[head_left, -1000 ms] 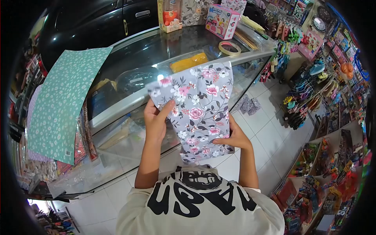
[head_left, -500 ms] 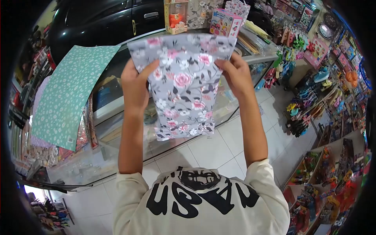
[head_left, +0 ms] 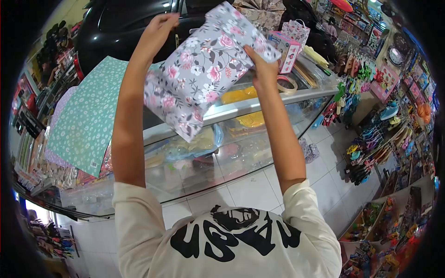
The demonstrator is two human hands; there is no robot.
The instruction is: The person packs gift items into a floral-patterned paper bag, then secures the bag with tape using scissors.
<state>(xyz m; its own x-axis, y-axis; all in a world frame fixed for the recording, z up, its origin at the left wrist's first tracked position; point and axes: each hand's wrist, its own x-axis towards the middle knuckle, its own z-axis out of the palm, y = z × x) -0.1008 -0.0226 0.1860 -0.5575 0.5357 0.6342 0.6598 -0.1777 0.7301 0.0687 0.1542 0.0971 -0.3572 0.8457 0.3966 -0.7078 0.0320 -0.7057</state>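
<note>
A grey wrapping-paper bag [head_left: 204, 74] with pink and white flowers hangs tilted over the glass counter, its lower end pointing down to the left. My right hand [head_left: 264, 69] grips it near its upper right edge, thumb on the front and the other fingers hidden behind. My left hand [head_left: 160, 28] is raised at the upper left, apart from the bag, in front of the black car. Its fingers stretch to the right and nothing shows in them. Left of the bag lies a green sheet of flowered wrapping paper [head_left: 90, 116], partly behind my left forearm.
On the glass counter [head_left: 222, 109] stand a pink toy box [head_left: 285, 51] and a small floral gift bag [head_left: 295, 33]. A tape roll [head_left: 287, 85] lies before them. The black car [head_left: 132, 23] is behind the counter. Racks of hair clips [head_left: 371, 143] hang at the right.
My left hand has let go of the bag and moved up and left. The bag, held by my right hand alone, has tilted, its lower end swinging left.
</note>
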